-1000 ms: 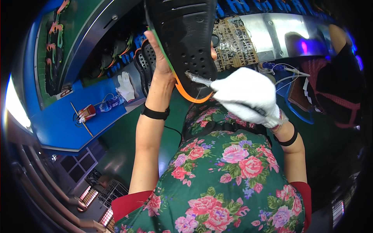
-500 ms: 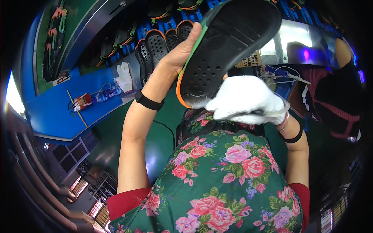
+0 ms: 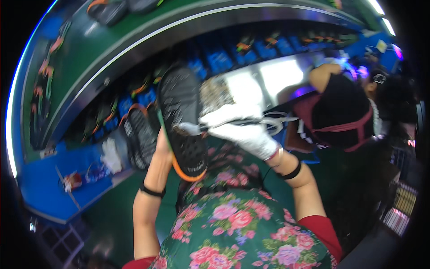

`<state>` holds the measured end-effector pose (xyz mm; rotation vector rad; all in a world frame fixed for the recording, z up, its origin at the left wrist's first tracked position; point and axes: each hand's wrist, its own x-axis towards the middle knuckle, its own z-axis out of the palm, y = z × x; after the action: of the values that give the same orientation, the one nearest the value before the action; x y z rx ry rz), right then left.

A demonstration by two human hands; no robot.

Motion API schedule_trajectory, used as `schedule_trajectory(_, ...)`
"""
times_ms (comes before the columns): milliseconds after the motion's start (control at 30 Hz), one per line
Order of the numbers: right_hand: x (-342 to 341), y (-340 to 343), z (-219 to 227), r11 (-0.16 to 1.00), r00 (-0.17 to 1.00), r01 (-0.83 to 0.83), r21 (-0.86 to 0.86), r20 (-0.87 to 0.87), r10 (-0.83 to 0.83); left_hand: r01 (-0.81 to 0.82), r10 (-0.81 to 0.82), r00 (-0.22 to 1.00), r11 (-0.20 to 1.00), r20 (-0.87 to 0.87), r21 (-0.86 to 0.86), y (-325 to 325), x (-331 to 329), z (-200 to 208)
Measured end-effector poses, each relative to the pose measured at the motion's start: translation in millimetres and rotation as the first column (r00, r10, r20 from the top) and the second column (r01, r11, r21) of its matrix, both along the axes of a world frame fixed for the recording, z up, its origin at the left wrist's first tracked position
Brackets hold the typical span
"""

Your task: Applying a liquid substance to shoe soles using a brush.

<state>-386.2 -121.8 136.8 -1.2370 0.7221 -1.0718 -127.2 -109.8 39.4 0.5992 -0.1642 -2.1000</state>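
My bare left hand point(image 3: 164, 142) grips a black shoe sole point(image 3: 180, 101) by its left edge; most of the fingers are hidden behind it. The sole is held up almost upright, its pitted, perforated face turned toward me, with a green side and an orange rim at the lower end. In a white glove, my right hand point(image 3: 242, 129) is closed round the dark, slim handle of a brush point(image 3: 190, 129). The pale brush head lies against the middle of the sole. Thin white tubing or cord point(image 3: 275, 120) shows behind the gloved hand.
More soles point(image 3: 142, 134) stand at the left beside a white glove point(image 3: 110, 154) on a blue table point(image 3: 36, 184). A metal-edged conveyor point(image 3: 148, 33) curves behind, above a row of blue holders point(image 3: 219, 60). Another person point(image 3: 340, 112) sits close at the right.
My view has swung. The sole has moved down and left and turned more upright. My right hand has shifted up across it, and the brush now shows at its middle.
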Motion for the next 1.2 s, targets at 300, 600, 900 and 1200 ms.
schedule_trajectory(300,-15,-12,13,0.824,0.97,-0.053,-0.563,-0.226,-0.092,0.138,-0.095,0.899,0.988,0.427,-0.069,31,-21,13)
schedule_trajectory(600,1,26,28,0.776,0.92,0.153,-0.612,-0.199,-0.337,-0.11,0.087,0.973,0.989,-0.214,-0.095,40,-23,73)
schedule_trajectory(900,-5,2,56,0.578,0.836,0.13,-0.806,-0.225,-0.5,-0.043,-0.046,0.814,0.989,-0.58,-0.139,26,-75,72)
schedule_trajectory(1200,23,-12,58,0.55,0.8,-0.022,-0.835,-0.345,-0.491,0.011,-0.008,0.999,0.998,0.047,-0.057,47,-62,63)
